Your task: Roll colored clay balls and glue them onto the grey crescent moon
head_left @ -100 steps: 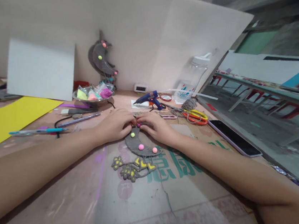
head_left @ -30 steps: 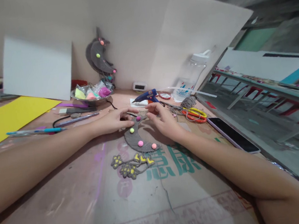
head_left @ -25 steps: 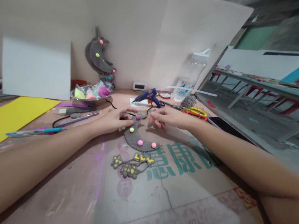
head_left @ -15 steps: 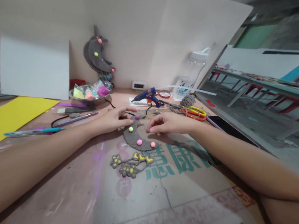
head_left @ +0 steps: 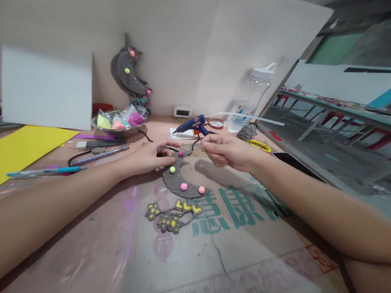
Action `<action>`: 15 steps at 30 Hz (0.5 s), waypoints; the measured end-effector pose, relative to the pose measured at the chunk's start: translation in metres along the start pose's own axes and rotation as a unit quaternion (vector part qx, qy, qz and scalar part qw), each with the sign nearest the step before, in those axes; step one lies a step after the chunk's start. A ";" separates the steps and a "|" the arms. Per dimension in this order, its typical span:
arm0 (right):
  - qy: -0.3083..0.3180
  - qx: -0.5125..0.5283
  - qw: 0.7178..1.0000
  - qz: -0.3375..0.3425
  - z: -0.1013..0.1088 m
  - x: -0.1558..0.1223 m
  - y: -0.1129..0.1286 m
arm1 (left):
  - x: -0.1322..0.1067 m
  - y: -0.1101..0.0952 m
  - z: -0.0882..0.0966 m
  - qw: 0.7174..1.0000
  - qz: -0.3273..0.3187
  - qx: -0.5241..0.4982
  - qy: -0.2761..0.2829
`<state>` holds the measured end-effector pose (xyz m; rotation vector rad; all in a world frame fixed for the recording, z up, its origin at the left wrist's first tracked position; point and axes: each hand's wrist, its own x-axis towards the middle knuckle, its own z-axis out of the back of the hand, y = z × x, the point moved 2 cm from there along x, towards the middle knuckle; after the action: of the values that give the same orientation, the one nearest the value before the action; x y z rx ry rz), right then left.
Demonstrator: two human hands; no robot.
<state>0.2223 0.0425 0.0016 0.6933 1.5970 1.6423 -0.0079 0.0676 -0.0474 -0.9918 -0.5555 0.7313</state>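
Note:
On the table lies a grey yarn-wrapped crescent moon [head_left: 175, 180] with small pink, yellow and coral balls on it. My left hand [head_left: 152, 156] grips its upper left edge, thumb on the near side; some fingertips are hidden. My right hand [head_left: 224, 150] is raised just right of the moon's upper tip, thumb and fingers pinched together. What the pinch holds, if anything, is too small to make out. Below the moon lie grey yarn flowers [head_left: 169, 222] with yellow petals, on a curled stem. Behind the right hand sits a blue glue gun [head_left: 191, 124].
Behind stand a bowl [head_left: 123, 129] of bagged coloured clay, a small white clock [head_left: 182, 111] and a clear bottle [head_left: 249, 95]. Grey yarn [head_left: 246, 131] and yellow-handled scissors [head_left: 261, 145] lie right, by a phone [head_left: 298, 165]. Pens [head_left: 46, 172] and yellow sheet [head_left: 15, 150] are left.
My right hand has risen away from the moon's inner curve towards the glue gun, and its fingers have closed into a pinch. My left hand stays on the moon.

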 end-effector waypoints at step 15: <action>-0.463 -0.031 0.787 0.407 0.053 -0.040 0.079 | -0.002 -0.003 0.001 1.000 0.000 0.029 -0.004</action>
<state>0.2782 0.0448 0.0886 1.9667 0.4980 1.4327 -0.0093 0.0651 -0.0440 -0.9349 -0.5385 0.7478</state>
